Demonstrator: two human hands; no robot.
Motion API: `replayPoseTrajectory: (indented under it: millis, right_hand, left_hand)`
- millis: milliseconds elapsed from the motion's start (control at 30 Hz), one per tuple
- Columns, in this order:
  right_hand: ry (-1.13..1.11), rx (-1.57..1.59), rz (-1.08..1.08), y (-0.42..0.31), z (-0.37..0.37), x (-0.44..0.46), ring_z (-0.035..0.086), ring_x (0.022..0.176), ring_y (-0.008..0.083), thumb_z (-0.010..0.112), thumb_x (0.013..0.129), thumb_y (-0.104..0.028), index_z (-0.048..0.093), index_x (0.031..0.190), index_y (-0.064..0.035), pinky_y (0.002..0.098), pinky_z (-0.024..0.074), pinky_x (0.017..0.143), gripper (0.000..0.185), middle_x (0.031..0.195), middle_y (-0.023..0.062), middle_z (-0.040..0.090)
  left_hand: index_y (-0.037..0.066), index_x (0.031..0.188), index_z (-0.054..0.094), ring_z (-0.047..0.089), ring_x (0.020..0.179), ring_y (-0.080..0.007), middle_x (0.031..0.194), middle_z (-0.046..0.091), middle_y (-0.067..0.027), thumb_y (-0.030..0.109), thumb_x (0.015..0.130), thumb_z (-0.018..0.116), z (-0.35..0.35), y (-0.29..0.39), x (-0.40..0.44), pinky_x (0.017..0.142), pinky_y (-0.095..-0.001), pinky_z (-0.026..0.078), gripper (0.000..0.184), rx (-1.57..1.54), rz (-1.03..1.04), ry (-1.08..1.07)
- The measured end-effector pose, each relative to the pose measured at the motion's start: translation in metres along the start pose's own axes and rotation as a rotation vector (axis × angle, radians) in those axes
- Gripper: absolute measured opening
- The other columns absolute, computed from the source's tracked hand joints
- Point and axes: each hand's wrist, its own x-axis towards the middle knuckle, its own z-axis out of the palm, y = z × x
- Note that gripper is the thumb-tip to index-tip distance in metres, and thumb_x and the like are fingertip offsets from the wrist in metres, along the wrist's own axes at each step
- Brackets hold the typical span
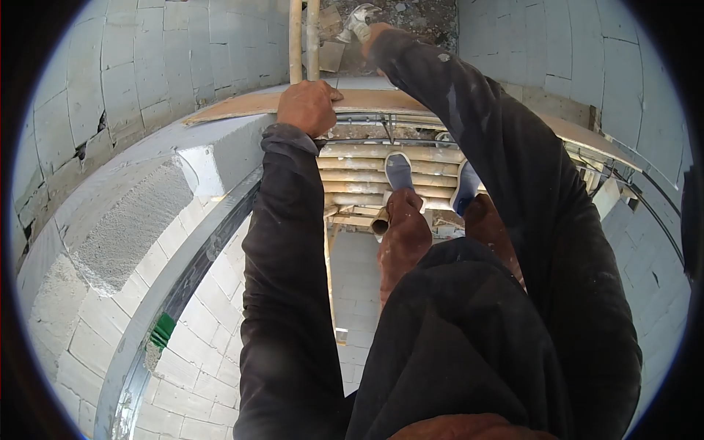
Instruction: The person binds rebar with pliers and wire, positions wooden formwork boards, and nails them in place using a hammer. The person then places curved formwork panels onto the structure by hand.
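My left hand point(306, 108) rests closed over the top edge of a long thin board point(367, 100), beside two upright poles point(313, 44). The board spans the view from left to right. Farther off, beyond the board, my right hand point(374, 37) is next to a whitish object point(357, 22) that looks like a glove or cloth. Most of its fingers are hidden by the sleeve and blur, so its grip is unclear. Thin metal rods point(390, 130) run along the near side of the board.
My feet stand on bamboo poles point(352, 176) laid side by side, with a drop below them. A metal beam point(139, 315) with a green strap point(162, 331) slants along the left, beside a pale block point(238, 150). Block walls point(136, 59) rise on both sides.
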Motion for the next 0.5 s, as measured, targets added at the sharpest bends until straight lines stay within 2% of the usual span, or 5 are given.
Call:
replayPoseTrajectory:
  millis: [67, 100, 167, 367, 500]
  right_hand:
    - [0.02, 0.131, 0.1, -0.001, 0.013, 0.004, 0.073, 0.1, 0.031, 0.065, 0.093, -0.027, 0.072, 0.111, -0.0074, 0.0482, 0.055, 0.089, 0.027, 0.109, 0.0151, 0.074]
    - [-0.008, -0.464, -0.109, 0.006, 0.046, 0.03, 0.073, 0.099, 0.0311, 0.064, 0.094, -0.03, 0.073, 0.11, -0.0064, 0.0479, 0.0557, 0.088, 0.029, 0.107, 0.0151, 0.074]
    - [-0.039, -1.056, -0.316, 0.015, 0.067, 0.057, 0.074, 0.097, 0.0312, 0.064, 0.094, -0.032, 0.073, 0.109, -0.0054, 0.0475, 0.0563, 0.088, 0.032, 0.106, 0.0152, 0.074]
    - [-0.065, -0.419, -0.202, -0.016, -0.006, -0.007, 0.073, 0.099, 0.0305, 0.062, 0.094, -0.033, 0.073, 0.11, -0.0067, 0.0448, 0.057, 0.087, 0.033, 0.111, 0.0158, 0.073]
    - [-0.081, -0.571, -0.294, -0.022, 0.002, -0.025, 0.073, 0.101, 0.03, 0.06, 0.094, -0.034, 0.073, 0.11, -0.0076, 0.043, 0.0575, 0.087, 0.034, 0.115, 0.0162, 0.073]
  left_hand:
    - [0.015, 0.107, 0.08, 0.071, 0.092, -0.037, 0.1, 0.074, -0.018, -0.003, 0.074, 0.062, 0.0, 0.0, -0.001, 0.087, -0.0428, 0.056, 0.041, -0.005, 0.0, 0.006]
    - [0.015, 0.107, 0.08, 0.071, 0.092, -0.037, 0.1, 0.074, -0.0181, -0.002, 0.075, 0.062, 0.0, 0.0, 0.0, 0.087, -0.0427, 0.056, 0.041, 0.008, 0.015, 0.002]
    - [0.016, 0.106, 0.08, 0.071, 0.092, -0.037, 0.1, 0.074, -0.0181, -0.002, 0.075, 0.062, 0.001, 0.001, -0.001, 0.087, -0.0425, 0.056, 0.04, 0.022, 0.035, -0.002]
    - [0.016, 0.107, 0.08, 0.071, 0.092, -0.0377, 0.099, 0.074, -0.0184, -0.001, 0.075, 0.061, 0.002, 0.0, 0.001, 0.088, -0.0425, 0.056, 0.041, 0.028, 0.017, 0.006]
    - [0.016, 0.108, 0.08, 0.071, 0.092, -0.0379, 0.099, 0.074, -0.0191, -0.002, 0.075, 0.061, 0.002, -0.004, 0.0, 0.088, -0.0431, 0.056, 0.042, 0.015, 0.047, 0.021]
